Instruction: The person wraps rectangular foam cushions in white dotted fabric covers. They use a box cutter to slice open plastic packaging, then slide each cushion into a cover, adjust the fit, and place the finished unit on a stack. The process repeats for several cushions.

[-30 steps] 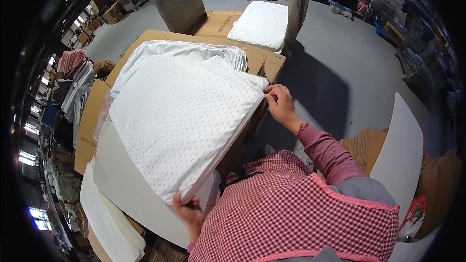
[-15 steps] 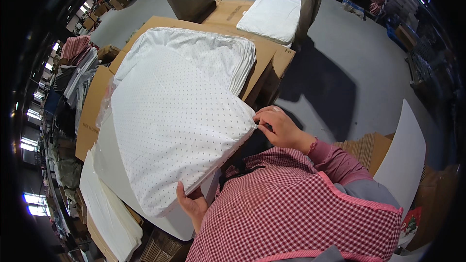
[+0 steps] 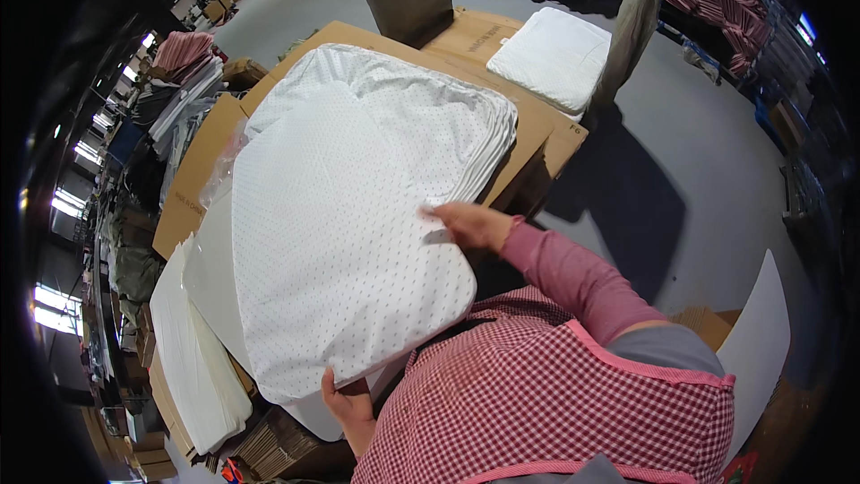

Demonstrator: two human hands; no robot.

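A white dotted fabric piece [image 3: 340, 242], flat, with rounded corners and a thick edge, leans across in front of me. My left hand [image 3: 348, 403] holds its near lower edge, thumb on top and the other fingers hidden underneath. At its right side my right hand [image 3: 470, 224] reaches over the surface, fingers stretched left and slightly blurred; it does not appear to grip anything. Behind, a stack of similar white dotted fabric pieces [image 3: 448, 116] lies on a cardboard box [image 3: 528, 157], partly covered by the piece I hold.
Another white folded piece [image 3: 555, 54] rests on cardboard at the far right, beside a grey upright panel [image 3: 632, 31]. White sheets [image 3: 202, 350] lie to the left, above flattened cardboard [image 3: 278, 448]. A white board [image 3: 761, 350] stands at right. Grey floor [image 3: 726, 152] stretches beyond.
My right hand has let go of the piece's right corner and moved up and left over its surface. That corner now looks rounded and smoother. My left hand keeps its hold.
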